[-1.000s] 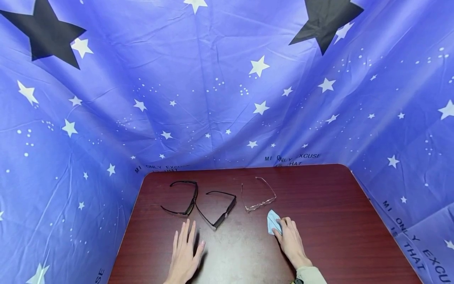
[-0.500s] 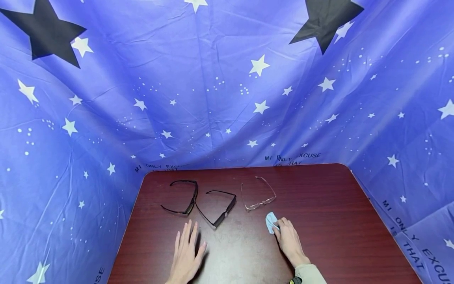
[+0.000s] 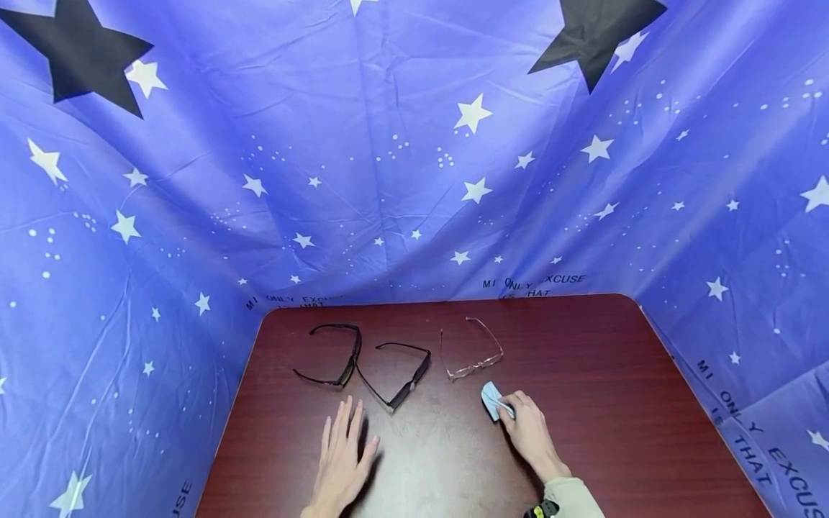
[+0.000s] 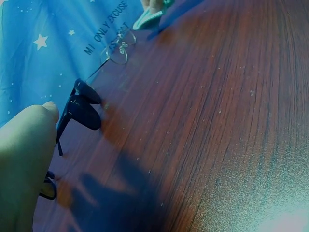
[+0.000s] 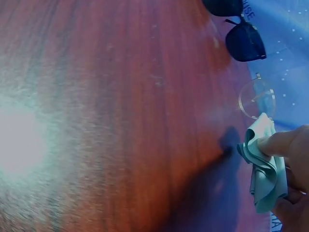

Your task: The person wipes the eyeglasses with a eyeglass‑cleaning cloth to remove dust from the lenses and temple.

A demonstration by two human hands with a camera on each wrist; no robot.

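Observation:
My right hand [image 3: 529, 433] pinches a folded light-blue cloth [image 5: 266, 169] between thumb and fingers, just above the tabletop or touching it; I cannot tell which. Beyond the cloth stand thin-framed clear glasses [image 3: 476, 368], temples unfolded and pointing away. My left hand [image 3: 341, 460] has its fingers straight and holds nothing. Closest to its fingertips are black-framed glasses [image 3: 350, 365] at the left and dark sunglasses [image 3: 411, 387] to their right, both with temples unfolded. In the left wrist view the thumb [image 4: 29, 145] covers part of the black-framed pair.
The dark red wooden table [image 3: 615, 403] has rounded far corners. A blue curtain [image 3: 388, 180] with stars and printed lettering hangs behind it and on both sides. A watch [image 3: 542, 509] is on the right wrist.
The cloth has shifted slightly left and its folds have changed as the right fingers move on it. The left hand has moved only slightly; the glasses stay in place.

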